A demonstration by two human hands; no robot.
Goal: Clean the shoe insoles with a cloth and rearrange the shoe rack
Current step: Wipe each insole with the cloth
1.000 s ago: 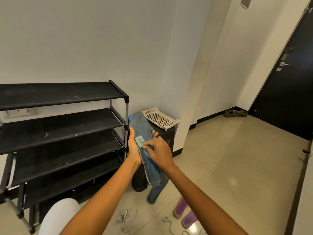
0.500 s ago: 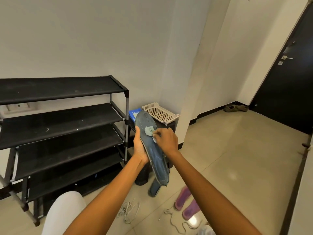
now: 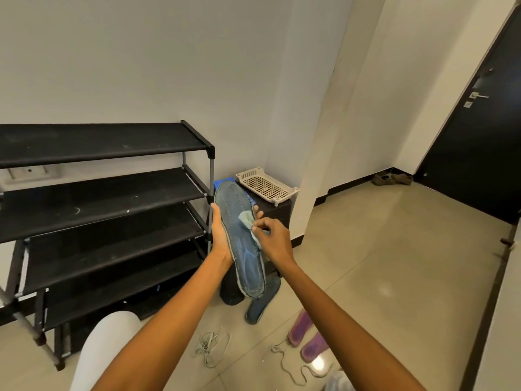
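head: insole (image 3: 239, 238) between both hands, cloth (image 3: 246, 221) atop

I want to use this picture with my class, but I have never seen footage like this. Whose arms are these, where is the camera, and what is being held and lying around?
There is no machine here. The camera is worn on a person's head and looks forward and down, so the two arms are the person's own. The left hand holds a blue insole upright. The right hand pinches a small cloth against it. To the left stands a black shoe rack. On the floor lie another blue insole, two purple insoles and loose laces. A white basket sits on a dark stand behind.
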